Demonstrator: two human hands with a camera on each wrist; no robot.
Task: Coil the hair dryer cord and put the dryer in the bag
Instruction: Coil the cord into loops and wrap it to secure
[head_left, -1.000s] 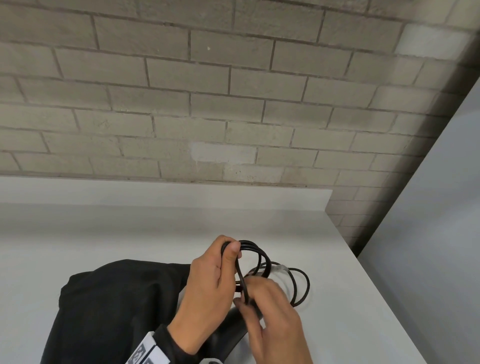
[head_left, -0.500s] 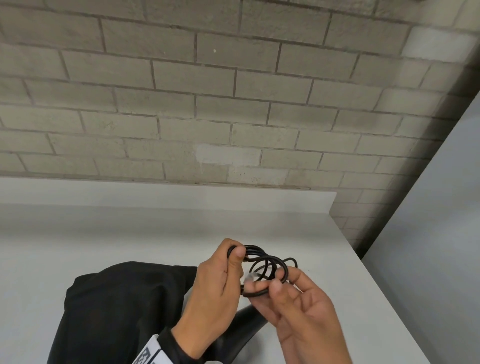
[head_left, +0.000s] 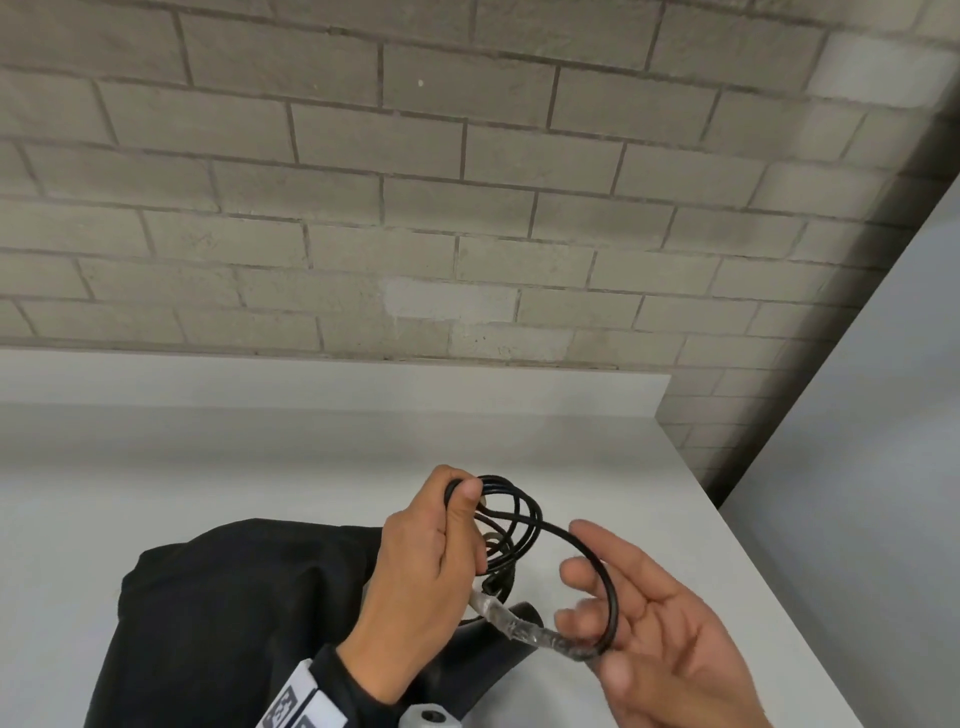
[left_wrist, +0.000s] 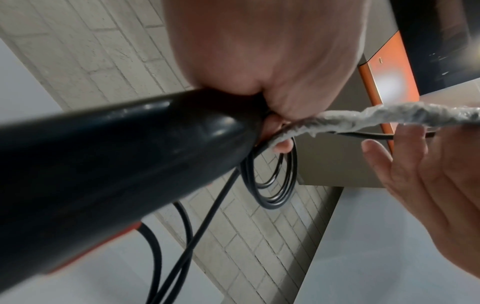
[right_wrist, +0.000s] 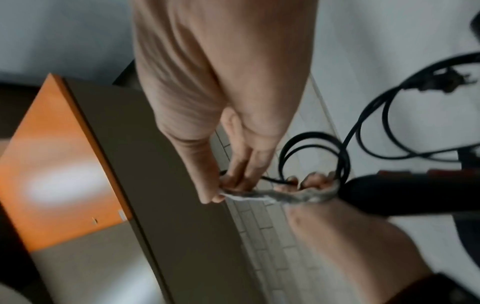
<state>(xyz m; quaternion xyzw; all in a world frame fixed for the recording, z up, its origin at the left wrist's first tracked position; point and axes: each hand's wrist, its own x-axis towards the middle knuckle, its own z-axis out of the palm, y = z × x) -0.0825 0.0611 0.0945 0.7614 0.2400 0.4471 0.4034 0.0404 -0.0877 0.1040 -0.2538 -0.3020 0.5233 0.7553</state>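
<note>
My left hand (head_left: 465, 499) grips several loops of the black cord (head_left: 511, 519) above the white table, together with the black hair dryer handle (left_wrist: 103, 164). One wider loop runs to the right to my right hand (head_left: 592, 623), which lies palm up. Its thumb and fingers pinch the cord's plastic-wrapped stretch (head_left: 530, 631), as the right wrist view shows (right_wrist: 249, 194). The plug (right_wrist: 441, 80) hangs loose below. The black bag (head_left: 234, 597) lies crumpled on the table under my left forearm. Most of the dryer body is hidden.
The white table (head_left: 260, 457) ends at a brick wall (head_left: 467, 208) behind and has an edge on the right beside a grey panel (head_left: 857, 467). An orange cabinet door (right_wrist: 52, 164) shows in the wrist views.
My right hand has moved right and down, away from the left, turning palm up and drawing out one wider loop. The left hand keeps its grip on the coil.
</note>
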